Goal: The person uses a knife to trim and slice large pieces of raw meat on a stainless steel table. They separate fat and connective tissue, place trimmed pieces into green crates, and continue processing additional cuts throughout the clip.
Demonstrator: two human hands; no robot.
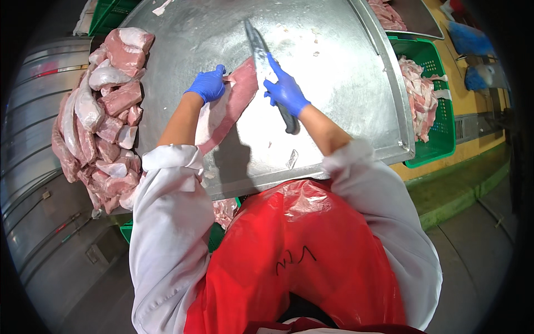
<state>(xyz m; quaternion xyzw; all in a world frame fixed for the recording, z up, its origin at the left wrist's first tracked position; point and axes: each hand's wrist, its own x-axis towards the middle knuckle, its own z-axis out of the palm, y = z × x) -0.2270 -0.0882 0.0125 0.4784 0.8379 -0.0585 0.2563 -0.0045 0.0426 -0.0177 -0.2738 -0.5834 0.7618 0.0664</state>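
Note:
A long strip of pink meat with a pale fatty side (236,106) lies slantwise on the metal table (345,72). My left hand (208,83), in a blue glove, is closed on the strip's left edge, pinching a bit of it. In my blue-gloved right hand (286,89) is a knife (257,44) with a dark handle, its blade pointing away from me. The blade lies beside the far right end of the meat; whether it touches is hard to tell. Part of the handle is hidden by the palm.
Many meat pieces (105,111) are heaped along the table's left side. At the right stands a green crate (448,122) of pale trimmings, with a metal tray (420,19) of meat beyond it. Another green crate (217,236) sits below the near edge. Small scraps (292,159) dot the table.

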